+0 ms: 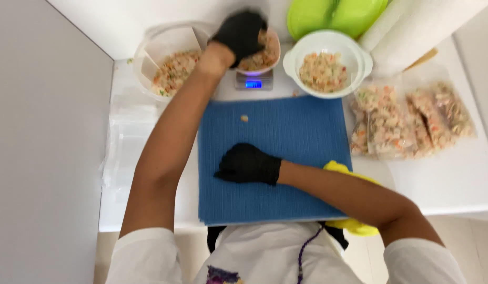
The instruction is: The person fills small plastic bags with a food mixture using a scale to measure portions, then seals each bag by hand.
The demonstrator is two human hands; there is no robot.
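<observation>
My left hand [240, 34], in a black glove, reaches over a small pink bowl [270, 59] of chopped mixed food that stands on a small digital scale [254, 82]. Its fingers are curled over the bowl; whether they hold food is unclear because of blur. My right hand [247, 164], also black-gloved, rests flat on the blue mat [286, 137] with nothing in it. A small crumb of food [244, 118] lies on the mat near its far edge.
A clear tub [168, 44] of the same mix stands at the far left, a white bowl [328, 63] of it at the right. Filled clear bags [412, 121] lie at the right. Green lid [333, 14], paper roll [417, 26], yellow cloth [349, 223], empty bags [125, 137].
</observation>
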